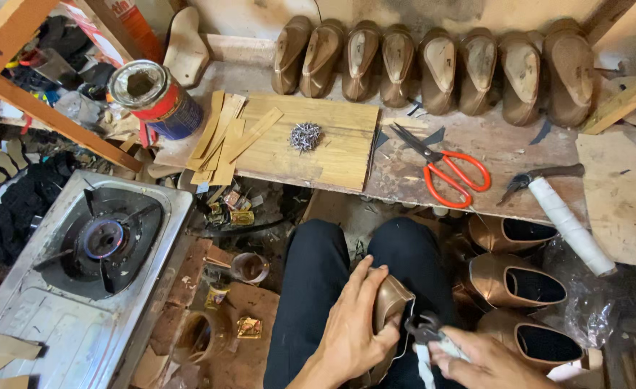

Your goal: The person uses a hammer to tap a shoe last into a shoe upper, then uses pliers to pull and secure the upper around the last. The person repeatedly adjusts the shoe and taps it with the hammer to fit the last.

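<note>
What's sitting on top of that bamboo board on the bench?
On the bamboo board lies a small heap of metal nails, and thin wooden strips overlap its left edge. Whatever lies beneath the board is hidden.

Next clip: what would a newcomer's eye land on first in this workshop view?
Probably the row of bronze shoes on lasts along the bench's back edge, and the orange-handled scissors in front. At the bottom, the left hand grips a bronze shoe on the lap while the right hand holds dark pincers against it.

Left hand [354, 328] on bronze shoe [390, 302], right hand [480, 360] gripping pincers [427, 330].
</note>
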